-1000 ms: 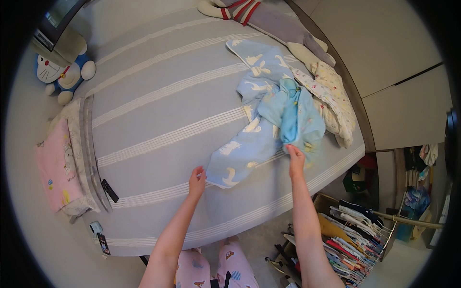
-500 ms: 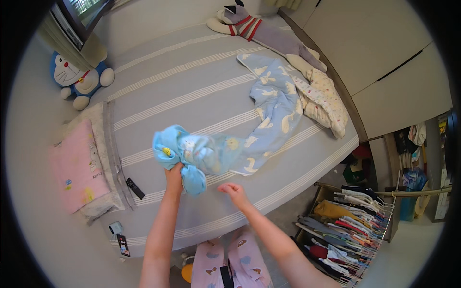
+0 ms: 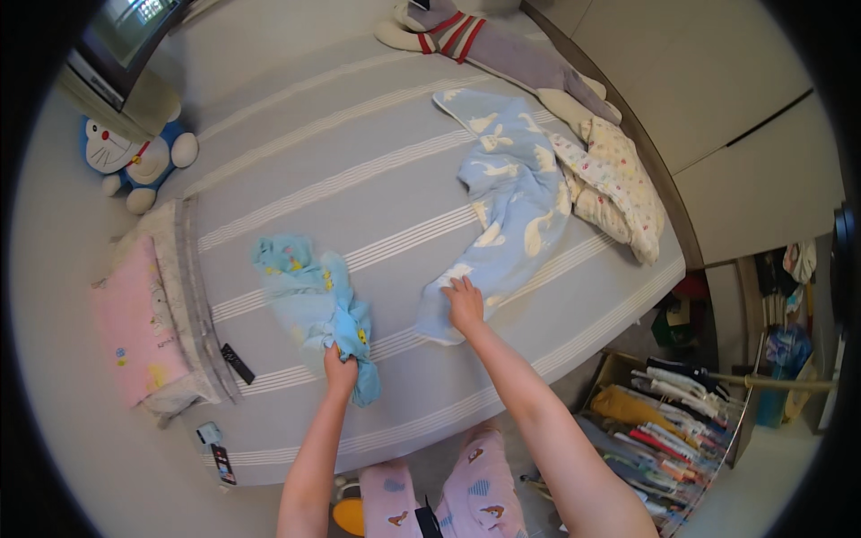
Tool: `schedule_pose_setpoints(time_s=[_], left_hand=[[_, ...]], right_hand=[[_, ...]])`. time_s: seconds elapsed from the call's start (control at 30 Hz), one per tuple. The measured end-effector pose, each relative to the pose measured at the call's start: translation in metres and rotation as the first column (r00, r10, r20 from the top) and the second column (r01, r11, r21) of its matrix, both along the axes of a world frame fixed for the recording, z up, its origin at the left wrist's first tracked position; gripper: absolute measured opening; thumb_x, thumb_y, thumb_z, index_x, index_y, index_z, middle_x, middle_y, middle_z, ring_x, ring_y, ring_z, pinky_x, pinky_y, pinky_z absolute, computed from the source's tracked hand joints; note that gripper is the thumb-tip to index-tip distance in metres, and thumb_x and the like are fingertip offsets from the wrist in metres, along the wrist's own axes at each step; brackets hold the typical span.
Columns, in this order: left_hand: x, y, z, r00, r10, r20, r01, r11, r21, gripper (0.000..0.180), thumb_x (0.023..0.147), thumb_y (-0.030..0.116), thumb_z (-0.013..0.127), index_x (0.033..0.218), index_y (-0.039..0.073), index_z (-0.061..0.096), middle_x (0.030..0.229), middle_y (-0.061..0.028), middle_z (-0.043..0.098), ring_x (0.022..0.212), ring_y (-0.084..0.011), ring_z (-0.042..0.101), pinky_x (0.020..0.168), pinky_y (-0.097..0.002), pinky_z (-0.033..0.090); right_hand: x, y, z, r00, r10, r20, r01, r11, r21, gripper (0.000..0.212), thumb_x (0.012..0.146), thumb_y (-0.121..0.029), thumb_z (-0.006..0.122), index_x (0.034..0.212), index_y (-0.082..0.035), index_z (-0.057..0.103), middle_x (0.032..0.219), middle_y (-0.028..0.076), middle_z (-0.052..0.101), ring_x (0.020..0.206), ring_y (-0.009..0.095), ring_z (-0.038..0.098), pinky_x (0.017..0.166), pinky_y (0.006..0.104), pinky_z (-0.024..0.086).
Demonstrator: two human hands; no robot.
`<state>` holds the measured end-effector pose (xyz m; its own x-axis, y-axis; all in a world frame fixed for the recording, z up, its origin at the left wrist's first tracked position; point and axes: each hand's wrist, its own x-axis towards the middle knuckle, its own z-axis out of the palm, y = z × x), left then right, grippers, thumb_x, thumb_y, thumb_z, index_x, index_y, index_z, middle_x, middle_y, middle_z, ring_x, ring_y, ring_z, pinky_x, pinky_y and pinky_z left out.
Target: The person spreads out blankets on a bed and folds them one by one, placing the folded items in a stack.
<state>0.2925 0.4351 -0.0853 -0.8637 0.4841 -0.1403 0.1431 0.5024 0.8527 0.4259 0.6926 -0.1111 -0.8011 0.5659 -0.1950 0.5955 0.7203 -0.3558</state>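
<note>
My left hand [image 3: 339, 368] is closed around one end of a bunched light-blue cloth [image 3: 309, 291] with small yellow prints. Its other end trails away from me, to the far left, over the mattress. To the right lies a pale blue blanket [image 3: 516, 193] with white rabbit shapes, loosely spread in a long curve. My right hand [image 3: 465, 305] rests on the near end of this blanket, palm down, with its fingers stretched out over the fabric.
A grey striped sheet [image 3: 332, 170] covers the bed. A pink pillow [image 3: 134, 323], a black remote [image 3: 237, 363] and a phone [image 3: 222, 464] lie left. A cream floral quilt [image 3: 619, 193] and plush toys [image 3: 520, 58] lie farther off. A clothes rack [image 3: 664, 430] stands right.
My left hand has drawn the light-blue cloth nearer and lower, and it now lies stretched along the bed. My right hand has moved forward and right onto the rabbit blanket.
</note>
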Motion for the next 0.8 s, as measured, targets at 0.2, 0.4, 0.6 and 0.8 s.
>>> schedule_pose_setpoints(time_s=[0.2, 0.4, 0.6, 0.8], left_hand=[[0.066, 0.158, -0.018, 0.997, 0.035, -0.071, -0.028, 0.994, 0.102, 0.031, 0.066, -0.005, 0.045, 0.095, 0.000, 0.052, 0.089, -0.0150, 0.056, 0.086, -0.0278, 0.052, 0.077, -0.0327, 0.039], [0.100, 0.308, -0.019, 0.996, -0.065, 0.058, 0.051, 0.975, 0.216, 0.033, 0.064, -0.003, 0.048, 0.096, 0.001, 0.052, 0.091, -0.0165, 0.054, 0.087, -0.0325, 0.050, 0.078, -0.0362, 0.038], [0.123, 0.358, -0.036, 0.995, -0.087, 0.040, 0.083, 0.993, 0.084, 0.039, 0.060, -0.003, 0.049, 0.099, 0.002, 0.052, 0.095, -0.0189, 0.054, 0.089, -0.0359, 0.049, 0.079, -0.0374, 0.038], [0.117, 0.335, -0.043, 0.983, -0.182, 0.014, 0.181, 0.982, 0.059, 0.041, 0.061, -0.003, 0.047, 0.101, 0.003, 0.052, 0.095, -0.0190, 0.055, 0.094, -0.0354, 0.049, 0.082, -0.0362, 0.038]], right_hand=[[0.067, 0.134, -0.033, 0.929, 0.273, 0.250, -0.315, 0.937, 0.148, 0.040, 0.063, -0.015, 0.059, 0.103, -0.017, 0.055, 0.106, 0.009, 0.054, 0.109, 0.025, 0.042, 0.095, 0.0497, 0.019], [0.207, 0.251, -0.007, 0.433, 0.282, 0.856, -0.260, 0.949, -0.181, 0.048, 0.060, -0.034, 0.058, 0.098, -0.005, 0.058, 0.110, 0.015, 0.052, 0.114, 0.027, 0.039, 0.096, 0.0387, 0.022], [0.278, 0.360, -0.020, 0.020, -0.982, 0.190, 0.352, -0.171, -0.920, 0.050, 0.072, -0.047, 0.059, 0.102, -0.008, 0.050, 0.097, 0.005, 0.050, 0.089, 0.014, 0.047, 0.081, 0.0262, 0.038], [0.249, 0.418, -0.008, -0.472, -0.857, 0.208, -0.085, -0.191, -0.978, 0.032, 0.084, -0.024, 0.045, 0.107, -0.001, 0.046, 0.104, 0.009, 0.053, 0.095, 0.021, 0.052, 0.078, 0.0339, 0.047]])
